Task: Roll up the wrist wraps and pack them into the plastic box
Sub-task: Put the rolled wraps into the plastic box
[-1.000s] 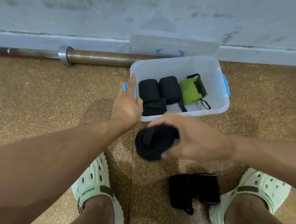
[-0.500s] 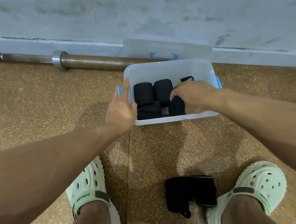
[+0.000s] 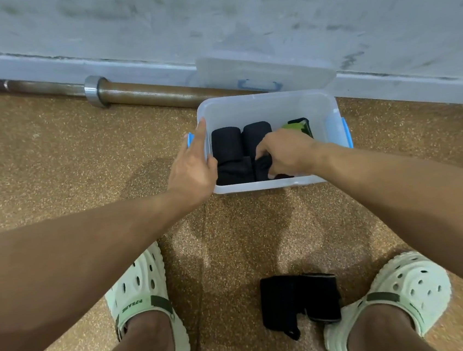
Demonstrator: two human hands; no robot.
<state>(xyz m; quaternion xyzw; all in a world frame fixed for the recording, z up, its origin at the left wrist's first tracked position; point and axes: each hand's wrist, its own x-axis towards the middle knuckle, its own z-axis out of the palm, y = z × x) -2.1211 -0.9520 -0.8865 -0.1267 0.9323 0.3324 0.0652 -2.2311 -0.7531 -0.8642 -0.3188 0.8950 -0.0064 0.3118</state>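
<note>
A clear plastic box (image 3: 268, 105) with blue side latches stands on the floor by the wall. Inside it lie two upright black rolled wraps (image 3: 226, 144), another black roll (image 3: 234, 172) in front of them, and a green wrap (image 3: 298, 126) at the right, mostly hidden. My right hand (image 3: 285, 152) reaches into the box's near side, fingers closed on a black rolled wrap (image 3: 263, 166) that it presses down. My left hand (image 3: 192, 168) grips the box's left rim. An unrolled black wrap (image 3: 297, 297) lies on the floor between my feet.
The box's clear lid (image 3: 265, 71) leans on the wall behind it. A steel barbell (image 3: 95, 91) lies along the wall's base at the left. My two feet in pale green clogs (image 3: 144, 307) stand on the speckled brown floor (image 3: 52, 165).
My right hand carried the black rolled wrap from in front of the box into it and pushed it lower into the near side. My left hand stayed on the box's left rim.
</note>
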